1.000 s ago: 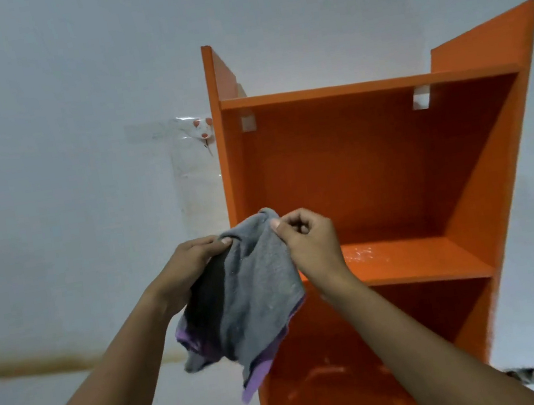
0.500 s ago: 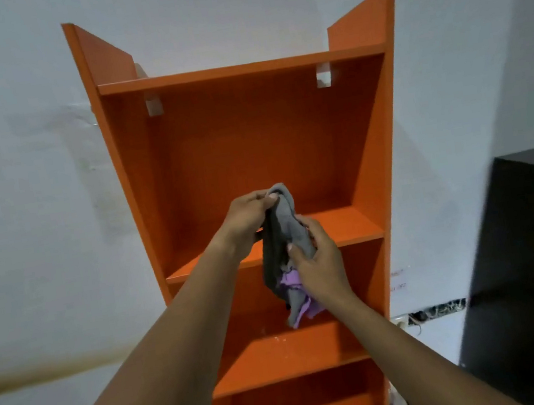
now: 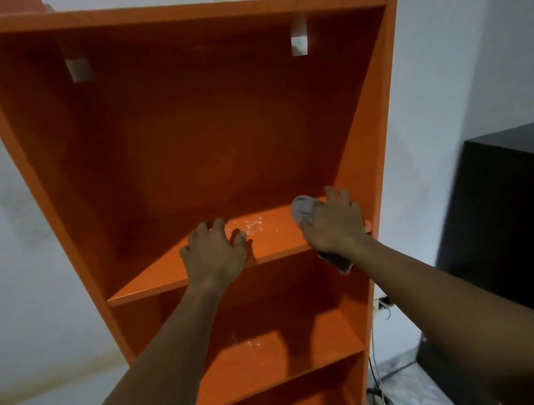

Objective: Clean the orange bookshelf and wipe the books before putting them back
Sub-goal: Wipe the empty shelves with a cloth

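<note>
- Pressing down now on the upper shelf board point(image 3: 274, 239) of the orange bookshelf point(image 3: 200, 136), and that's the big change: half a second ago both hands were up in the air bunching the cloth, well off the board.
- Left of the board's middle, the left hand point(image 3: 212, 253) has let the cloth go; it lies flat at the front edge, fingers spread, holding nothing, bracing by the look of it.
- Just past it, mid-board, pale specks and smears point(image 3: 258, 224) glint on the orange, dust or damp, hard to say which.
- Right end of the board, the right hand point(image 3: 333, 223) has the grey cloth point(image 3: 302, 207) pinned under its palm, grey bulging out ahead of the fingers, a dark tail hanging off the front edge below the wrist.
- So the folding's done and the wipe looks ready to start, most likely sweeping from that right end back across the specks.
- No books anywhere in view; every shelf seen is bare, so that part waits.
- Right of the bookshelf, a black cabinet point(image 3: 515, 206) stands clear.
</note>
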Available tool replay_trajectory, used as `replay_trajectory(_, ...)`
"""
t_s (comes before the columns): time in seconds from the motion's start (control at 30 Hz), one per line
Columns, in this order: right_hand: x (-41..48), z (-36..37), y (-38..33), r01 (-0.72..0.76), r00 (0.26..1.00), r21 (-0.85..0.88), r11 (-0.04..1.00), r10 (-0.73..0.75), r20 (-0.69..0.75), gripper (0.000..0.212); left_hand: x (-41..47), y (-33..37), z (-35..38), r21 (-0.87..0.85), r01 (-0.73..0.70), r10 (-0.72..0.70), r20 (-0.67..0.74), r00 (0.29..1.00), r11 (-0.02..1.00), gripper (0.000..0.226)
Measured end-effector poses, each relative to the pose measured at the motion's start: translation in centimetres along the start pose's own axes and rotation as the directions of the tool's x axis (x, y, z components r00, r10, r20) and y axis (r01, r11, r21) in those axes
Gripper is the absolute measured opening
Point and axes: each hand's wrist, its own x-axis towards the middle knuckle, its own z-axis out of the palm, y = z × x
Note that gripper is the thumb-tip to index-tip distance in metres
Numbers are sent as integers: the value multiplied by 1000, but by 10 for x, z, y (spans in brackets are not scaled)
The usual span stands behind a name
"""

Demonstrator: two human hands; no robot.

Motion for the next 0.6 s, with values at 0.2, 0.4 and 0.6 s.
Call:
replay_trajectory(0.2, 43, 21, 24, 216, 953, 29, 976, -217, 212, 63, 27, -12, 8, 94, 30, -25, -53, 998, 995, 62)
replay_trajectory(0.4, 88, 29, 32, 122, 972, -186, 975, -79, 220, 74, 33, -17, 12, 52, 96, -94, -51, 994, 994, 62)
replay_trajectory(0.6, 123, 26, 19, 97, 954, -74, 993, -71, 291, 56, 33, -22, 14, 76, 137, -132, -73, 989, 988, 58)
